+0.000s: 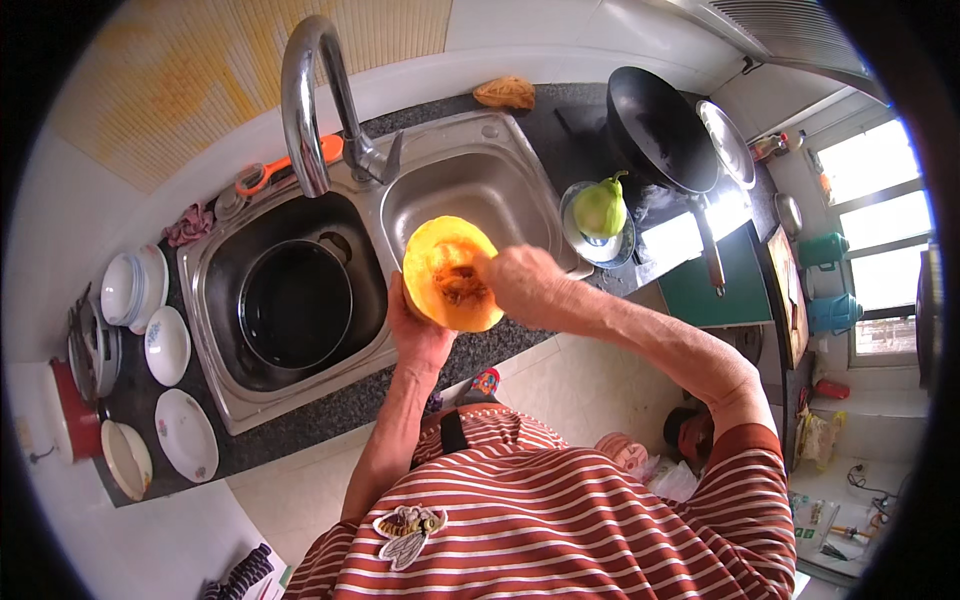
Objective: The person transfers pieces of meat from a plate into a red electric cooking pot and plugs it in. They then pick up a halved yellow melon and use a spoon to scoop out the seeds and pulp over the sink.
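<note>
My left hand (420, 330) holds a cut pumpkin piece (429, 259) from below and from its left side. The cut orange face is turned up, and its hollow shows darker, stringy pulp (460, 283). At the pumpkin's right edge is my right hand (527, 285), fingers curled and slightly blurred. Whether a tool is inside that fist is hidden. Both hands are over the front edge of the right basin (457, 184) of a stainless steel double sink.
A black pan (295, 304) sits in the left basin below the chrome faucet (307, 97). Right of the sink, a green chayote-like fruit (598, 208) rests in a bowl (621, 244), near a wok (660, 127). Bowls and plates (186, 435) line the left counter.
</note>
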Available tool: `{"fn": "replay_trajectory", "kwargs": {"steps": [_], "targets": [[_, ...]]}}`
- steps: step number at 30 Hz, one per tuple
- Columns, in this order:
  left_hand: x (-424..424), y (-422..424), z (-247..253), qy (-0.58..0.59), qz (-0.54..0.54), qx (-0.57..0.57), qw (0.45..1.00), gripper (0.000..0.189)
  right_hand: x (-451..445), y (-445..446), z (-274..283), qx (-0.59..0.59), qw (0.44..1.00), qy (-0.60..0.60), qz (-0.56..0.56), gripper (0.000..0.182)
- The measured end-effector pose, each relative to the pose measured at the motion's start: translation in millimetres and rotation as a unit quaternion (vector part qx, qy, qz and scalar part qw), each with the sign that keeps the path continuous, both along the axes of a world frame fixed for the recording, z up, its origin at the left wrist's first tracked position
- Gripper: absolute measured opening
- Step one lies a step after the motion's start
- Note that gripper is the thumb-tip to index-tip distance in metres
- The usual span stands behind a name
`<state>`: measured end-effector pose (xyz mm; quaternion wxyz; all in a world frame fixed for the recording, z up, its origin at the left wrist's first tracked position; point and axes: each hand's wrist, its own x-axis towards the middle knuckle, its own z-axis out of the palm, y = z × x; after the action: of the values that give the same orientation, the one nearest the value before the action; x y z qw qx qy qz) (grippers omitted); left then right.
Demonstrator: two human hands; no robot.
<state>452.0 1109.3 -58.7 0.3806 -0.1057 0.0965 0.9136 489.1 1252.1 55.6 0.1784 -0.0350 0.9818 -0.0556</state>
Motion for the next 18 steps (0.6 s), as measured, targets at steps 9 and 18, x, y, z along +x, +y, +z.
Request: {"fn": "replay_trajectory", "kwargs": {"steps": [9,18], "targets": [[-1,5,-9,0.061,0.040,-0.086,0.994,0.053,-4,1,-4,-0.073,0.992,-0.064,-0.076,0.014],[-1,10,-16,0.096,0.115,-0.155,0.976,0.043,-16,5,-10,-0.324,0.875,-0.225,-0.280,0.024]]}}
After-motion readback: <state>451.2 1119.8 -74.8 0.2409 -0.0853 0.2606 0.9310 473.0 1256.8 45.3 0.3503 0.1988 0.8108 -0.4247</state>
